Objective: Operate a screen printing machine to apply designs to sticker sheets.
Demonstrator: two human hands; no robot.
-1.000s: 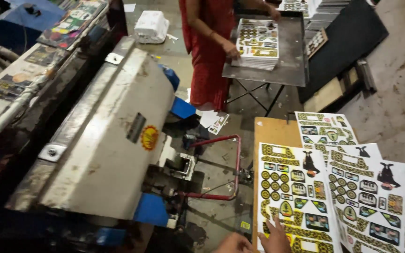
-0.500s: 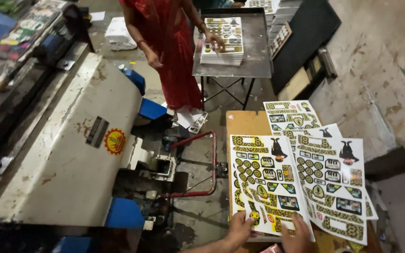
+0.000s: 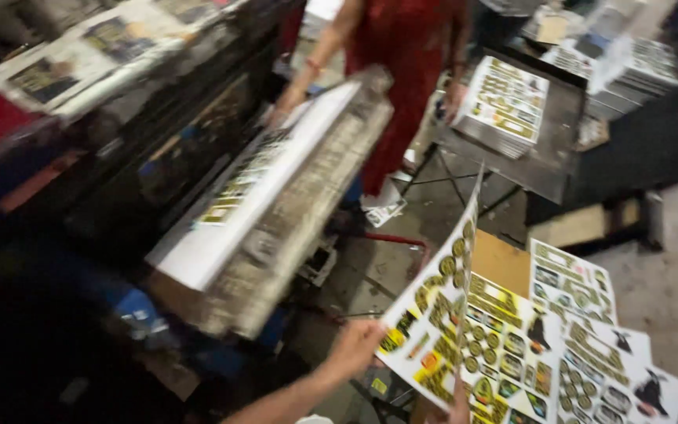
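Top printed sheet (image 3: 433, 314) is now lifted off the stack of printed sheets (image 3: 582, 353); half a second ago it lay flat there with both hands at its near edge. Now it stands tilted on edge, curling upward, its far corner rising toward the metal side table (image 3: 543, 161). So the pick-up looks done and the sheet is in the air, between the stack and the press (image 3: 276, 212). View has also swung: the press platen appears opened up, with a white sheet on its face, where before only its grey cover showed.

Left hand (image 3: 359, 345) is clenched on the sheet's lower left corner, forearm coming in from the bottom edge, wrist roughly level. Right hand (image 3: 458, 404) is mostly cut off at the frame bottom; fingers seem to touch the sheet's lower edge, but whether it grips cannot be told.

Co-worker in red (image 3: 410, 71) stands behind the press, one hand (image 3: 280, 110) at its far end, the other near a smaller stack of sheets (image 3: 504, 102) on the side table. Heavy motion blur throughout.
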